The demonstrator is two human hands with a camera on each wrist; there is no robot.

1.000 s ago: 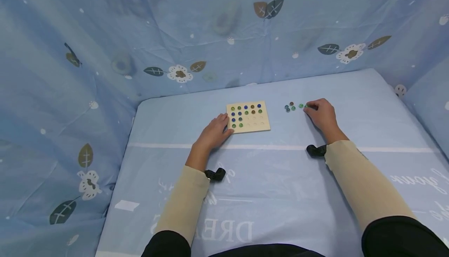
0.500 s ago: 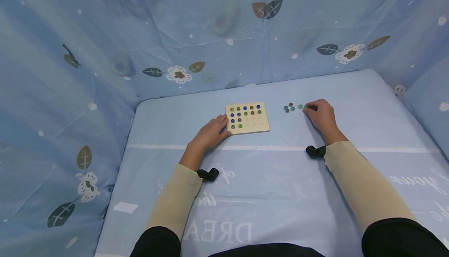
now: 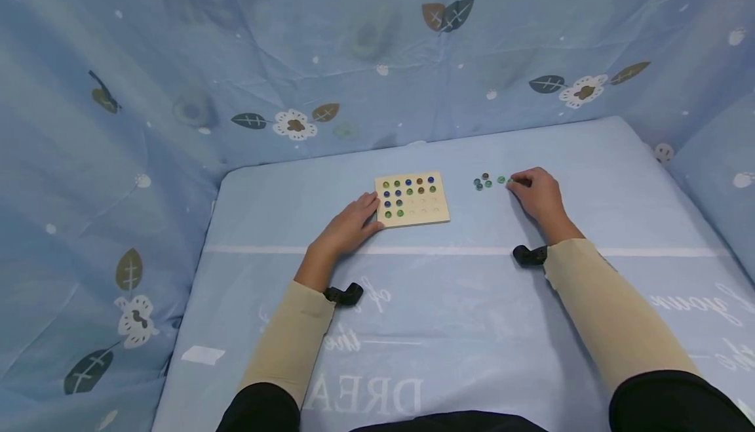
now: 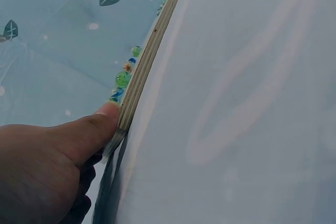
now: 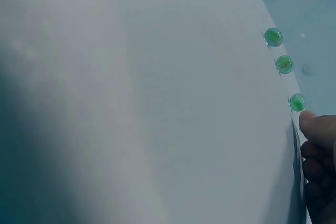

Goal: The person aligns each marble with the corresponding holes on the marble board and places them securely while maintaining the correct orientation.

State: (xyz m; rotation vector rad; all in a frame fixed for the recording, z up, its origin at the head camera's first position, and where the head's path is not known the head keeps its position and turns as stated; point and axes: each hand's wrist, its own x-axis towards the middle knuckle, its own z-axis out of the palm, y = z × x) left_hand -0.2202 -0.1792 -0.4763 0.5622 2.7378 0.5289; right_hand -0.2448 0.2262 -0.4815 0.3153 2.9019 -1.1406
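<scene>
A pale wooden board (image 3: 414,218) with rows of round hollows lies on the bed-like surface. Green, blue and brown glass marbles fill its two far rows and the left part of its two near rows. My left hand (image 3: 345,227) holds the board at its left side, thumb at the near left corner, as the left wrist view also shows. To the right of the board, my right hand (image 3: 538,196) pinches a green marble (image 5: 297,102) at its fingertips, at the surface. Beside it lie another green marble (image 3: 501,179) and several more, including a brown marble (image 3: 485,176).
The light blue cloth surface (image 3: 448,320) has a white stripe across it and printed letters near me. Patterned blue fabric walls (image 3: 354,58) rise at the back and sides. A white patch (image 3: 203,354) lies at the left.
The head view has shifted slightly, so everything sits a little further left. My left forearm has swung a bit outward. Both hands stay at the board and the marble.
</scene>
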